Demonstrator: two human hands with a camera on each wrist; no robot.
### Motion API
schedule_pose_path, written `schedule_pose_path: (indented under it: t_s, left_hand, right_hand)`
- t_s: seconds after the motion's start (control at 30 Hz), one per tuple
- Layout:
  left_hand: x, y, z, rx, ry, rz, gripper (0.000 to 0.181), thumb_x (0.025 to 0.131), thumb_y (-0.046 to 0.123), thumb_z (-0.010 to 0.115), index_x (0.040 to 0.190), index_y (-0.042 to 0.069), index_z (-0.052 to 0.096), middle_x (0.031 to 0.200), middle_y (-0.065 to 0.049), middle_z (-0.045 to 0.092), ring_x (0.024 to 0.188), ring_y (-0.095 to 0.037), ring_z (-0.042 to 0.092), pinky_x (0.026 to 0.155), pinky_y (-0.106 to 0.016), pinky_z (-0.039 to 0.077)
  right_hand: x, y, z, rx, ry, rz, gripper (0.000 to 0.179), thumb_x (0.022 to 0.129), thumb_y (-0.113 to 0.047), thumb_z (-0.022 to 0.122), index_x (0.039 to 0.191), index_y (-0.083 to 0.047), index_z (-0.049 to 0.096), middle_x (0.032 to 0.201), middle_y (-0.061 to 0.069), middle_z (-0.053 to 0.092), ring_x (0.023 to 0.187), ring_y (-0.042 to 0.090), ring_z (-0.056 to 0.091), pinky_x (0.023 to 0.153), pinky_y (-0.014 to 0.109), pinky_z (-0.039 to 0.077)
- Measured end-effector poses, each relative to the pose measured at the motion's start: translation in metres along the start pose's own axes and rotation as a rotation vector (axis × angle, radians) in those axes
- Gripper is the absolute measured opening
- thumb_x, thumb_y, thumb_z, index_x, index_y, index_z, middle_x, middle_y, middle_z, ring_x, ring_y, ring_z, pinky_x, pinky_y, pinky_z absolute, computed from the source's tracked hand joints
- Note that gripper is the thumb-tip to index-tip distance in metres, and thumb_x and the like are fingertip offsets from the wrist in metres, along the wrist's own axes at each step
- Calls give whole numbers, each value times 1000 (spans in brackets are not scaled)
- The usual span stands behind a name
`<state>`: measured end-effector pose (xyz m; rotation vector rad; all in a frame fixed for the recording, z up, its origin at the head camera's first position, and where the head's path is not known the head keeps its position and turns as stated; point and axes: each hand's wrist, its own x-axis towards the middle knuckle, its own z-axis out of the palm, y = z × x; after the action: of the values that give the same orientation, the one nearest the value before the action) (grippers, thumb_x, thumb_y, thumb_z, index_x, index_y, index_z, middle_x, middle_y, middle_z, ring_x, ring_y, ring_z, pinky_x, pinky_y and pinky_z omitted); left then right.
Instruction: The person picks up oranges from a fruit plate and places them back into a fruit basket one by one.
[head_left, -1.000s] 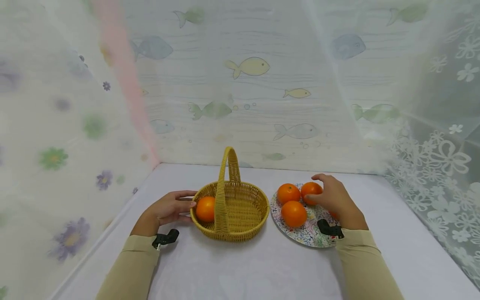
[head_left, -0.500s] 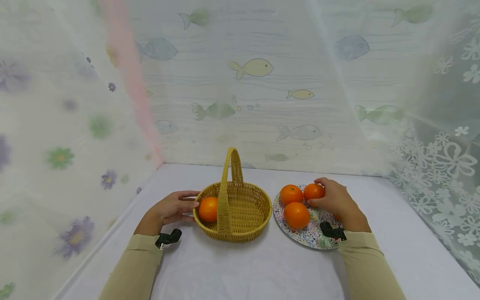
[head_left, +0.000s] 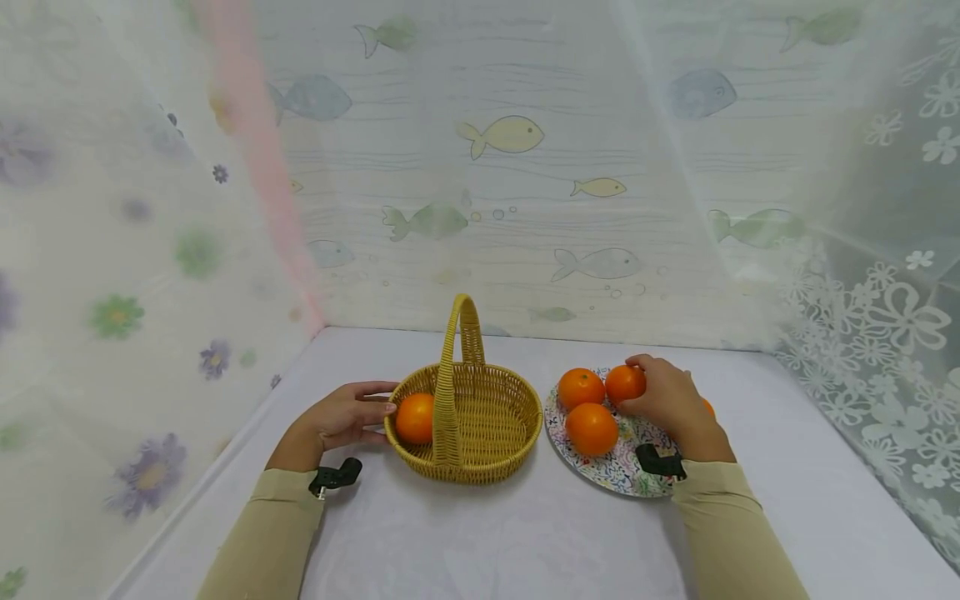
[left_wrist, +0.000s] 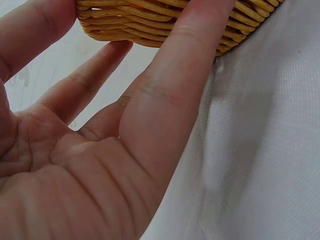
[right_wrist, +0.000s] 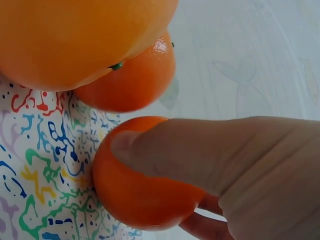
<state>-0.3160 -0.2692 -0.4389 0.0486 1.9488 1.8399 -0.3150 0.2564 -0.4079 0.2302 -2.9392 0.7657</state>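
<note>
My left hand [head_left: 348, 418] touches the left side of a yellow wicker basket [head_left: 491, 421] with spread, fairly straight fingers; the left wrist view shows the thumb and fingertips against its woven wall [left_wrist: 135, 22]. One orange [head_left: 415, 418] lies inside, left of the tall handle. On a round, colourfully patterned plate [head_left: 615, 475], my right hand [head_left: 667, 404] grips the back orange [head_left: 625, 384]. In the right wrist view its thumb presses that orange [right_wrist: 145, 200] from one side, while other fingers show partly behind it.
Two more oranges, one at the back left [head_left: 581, 389] and one in front [head_left: 592, 429], lie beside the gripped one. Another orange [head_left: 708, 407] peeks out right of the right hand. A white cloth covers the table [head_left: 480, 542]; fish-patterned sheer curtains [head_left: 510, 208] hang behind.
My right hand has come down, its raised forefinger settling onto the back orange with the thumb opposite. The left hand and basket keep their places; the head view shifted slightly.
</note>
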Motion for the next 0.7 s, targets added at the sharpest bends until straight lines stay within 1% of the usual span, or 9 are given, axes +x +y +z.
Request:
schedule_pose_path:
  t_s: [0.1, 0.2, 0.3, 0.33, 0.47, 0.7]
  left_hand:
    - [0, 0, 0, 1, -9, 3, 69, 97, 18, 74, 156, 5, 41, 142, -15, 58, 112, -26, 67, 93, -53, 60]
    - [0, -1, -1, 2, -19, 4, 70, 97, 19, 74, 157, 5, 40, 143, -15, 57, 113, -26, 67, 93, -53, 60]
    - [0, -1, -1, 3, -28, 7, 71, 97, 19, 74, 157, 4, 40, 145, -16, 56, 113, -26, 67, 94, -53, 60]
    - [0, -2, -1, 4, -29, 8, 71, 97, 20, 74, 157, 4, 40, 145, -16, 56, 113, -26, 67, 94, -53, 60]
    - [0, -2, -1, 0, -30, 13, 70, 97, 19, 74, 157, 4, 40, 142, -15, 57, 112, -26, 67, 94, -53, 60]
    - [0, -1, -1, -5, -27, 12, 69, 98, 18, 73, 157, 4, 40, 139, -13, 60, 111, -25, 67, 93, -53, 60]
  right_hand:
    - [0, 1, 1, -8, 4, 6, 72, 80, -22, 85, 141, -1, 54, 136, 26, 62, 122, 46, 56, 114, 81, 15]
    - [0, 2, 2, -8, 4, 10, 68, 81, -21, 84, 140, -1, 54, 135, 26, 61, 119, 46, 57, 113, 74, 30]
    - [0, 3, 2, -6, 1, 20, 66, 83, -21, 83, 138, -2, 53, 132, 25, 62, 114, 43, 60, 103, 65, 47]
    - [0, 3, 2, -4, 0, 22, 65, 83, -21, 83, 137, -2, 52, 131, 25, 63, 112, 42, 60, 100, 63, 51]
    - [1, 2, 2, -8, 8, 16, 65, 82, -23, 84, 134, -1, 52, 126, 25, 65, 106, 40, 62, 97, 61, 53]
    - [-1, 1, 0, 8, 17, 14, 64, 83, -22, 84, 134, -1, 52, 128, 24, 64, 109, 40, 61, 99, 61, 53]
